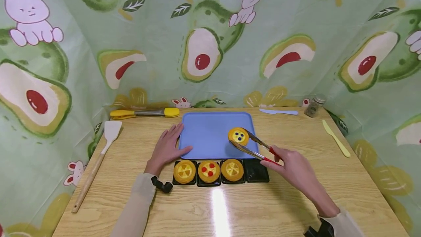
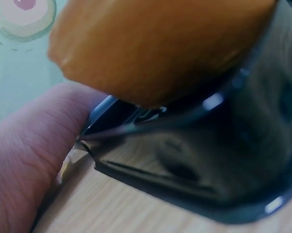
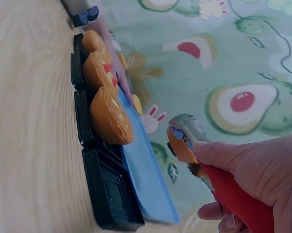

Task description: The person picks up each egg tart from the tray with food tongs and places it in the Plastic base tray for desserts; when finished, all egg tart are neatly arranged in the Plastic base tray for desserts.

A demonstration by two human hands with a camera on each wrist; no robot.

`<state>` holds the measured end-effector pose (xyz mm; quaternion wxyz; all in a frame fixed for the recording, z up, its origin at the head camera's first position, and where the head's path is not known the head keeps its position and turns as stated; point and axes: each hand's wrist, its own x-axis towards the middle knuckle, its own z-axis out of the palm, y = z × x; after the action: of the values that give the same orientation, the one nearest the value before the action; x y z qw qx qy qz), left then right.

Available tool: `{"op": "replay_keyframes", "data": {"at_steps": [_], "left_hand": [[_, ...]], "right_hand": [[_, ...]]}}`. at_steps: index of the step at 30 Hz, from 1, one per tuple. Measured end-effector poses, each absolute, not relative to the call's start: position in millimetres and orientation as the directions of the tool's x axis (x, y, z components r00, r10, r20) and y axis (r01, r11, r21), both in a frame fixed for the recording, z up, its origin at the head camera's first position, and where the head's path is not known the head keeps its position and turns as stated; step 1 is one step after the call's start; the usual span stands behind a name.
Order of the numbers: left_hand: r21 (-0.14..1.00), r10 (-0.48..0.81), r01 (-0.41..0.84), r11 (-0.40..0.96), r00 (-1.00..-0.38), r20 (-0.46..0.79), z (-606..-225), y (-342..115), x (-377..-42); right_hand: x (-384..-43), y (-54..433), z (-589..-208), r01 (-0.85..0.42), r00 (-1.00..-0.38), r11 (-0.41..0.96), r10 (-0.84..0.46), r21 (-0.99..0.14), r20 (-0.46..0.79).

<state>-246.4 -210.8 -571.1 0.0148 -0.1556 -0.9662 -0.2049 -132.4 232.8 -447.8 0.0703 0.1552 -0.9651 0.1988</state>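
My right hand [image 1: 294, 165] grips red-handled metal tongs [image 1: 251, 153], whose tips pinch a toy egg tart [image 1: 238, 136] dotted with blueberries. That tart hangs over the right part of a blue tray [image 1: 204, 134]. With fingers spread, my left hand [image 1: 167, 147] rests at the tray's left edge, its thumb lying over the tray. Along the tray's near side sit three more tarts in black cups: one with yellow wedges [image 1: 184, 172], one with red pieces [image 1: 208, 171], another with yellow wedges [image 1: 232, 170]. At the row's right end, a black cup [image 1: 256, 171] holds nothing.
Yellow-tipped tongs [image 1: 149, 113] lie at the back left, and a white spatula [image 1: 98, 160] lies along the left side. A blue knife [image 1: 279, 112], a small shaker jar [image 1: 314, 106] and a yellow knife [image 1: 336, 138] are at the back right. Patterned curtains [image 1: 210, 46] enclose the table.
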Motion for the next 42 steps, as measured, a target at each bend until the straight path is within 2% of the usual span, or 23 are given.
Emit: {"op": "replay_keyframes", "data": {"at_steps": [16, 20, 24, 30, 42], "left_hand": [[0.396, 0.298, 0.317, 0.862, -0.948, 0.109, -570, -212, -246], [0.397, 0.292, 0.309, 0.864, -0.951, 0.105, -571, -212, -246], [0.392, 0.294, 0.309, 0.866, -0.950, 0.100, -571, -211, -246], [0.401, 0.293, 0.309, 0.862, -0.951, 0.104, -571, -210, -245], [0.408, 0.293, 0.307, 0.860, -0.951, 0.100, -569, -209, -245]], "right_hand": [[-64, 262, -462, -0.157, -0.978, 0.926, -0.097, -0.344, 0.185], [-48, 262, -465, -0.105, -0.989, 0.932, -0.062, -0.348, 0.132], [-36, 261, -467, -0.023, -1.000, 0.940, -0.014, -0.340, 0.027], [-32, 258, -471, 0.036, -0.999, 0.943, 0.022, -0.330, -0.048], [-34, 255, -479, 0.061, -0.997, 0.940, 0.040, -0.337, -0.070]]}}
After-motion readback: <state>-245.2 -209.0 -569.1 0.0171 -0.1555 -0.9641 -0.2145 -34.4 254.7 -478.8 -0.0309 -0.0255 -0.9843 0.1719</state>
